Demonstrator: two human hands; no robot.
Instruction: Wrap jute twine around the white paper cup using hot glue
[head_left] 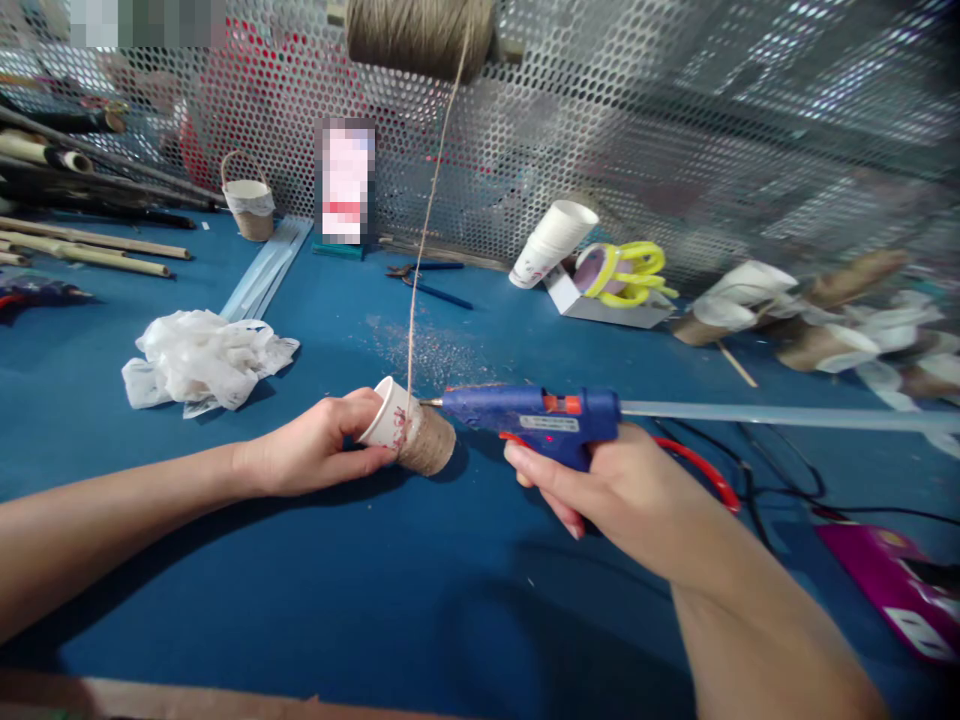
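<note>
My left hand (334, 440) grips the rim of a white paper cup (385, 420), which lies tilted over the blue table. Twine (425, 450) wraps the lower part of the cup, and a strand (431, 190) runs up from it to a large spool (420, 35). Closed around its handle, my right hand (592, 485) holds a blue hot glue gun (525, 415). The metal nozzle points left and is at the cup's side, beside the strand; whether it touches I cannot tell. A long clear glue stick (720, 412) sticks out of the gun's back.
Behind the hands lie pliers (435, 285), stacked paper cups (551, 245) and a white box (607, 305) with yellow-handled scissors (637, 275). Crumpled white plastic (210, 360) and a small twine basket (251, 205) are left. Wrapped cups (720, 310), cables and a purple packet (892, 580) are right.
</note>
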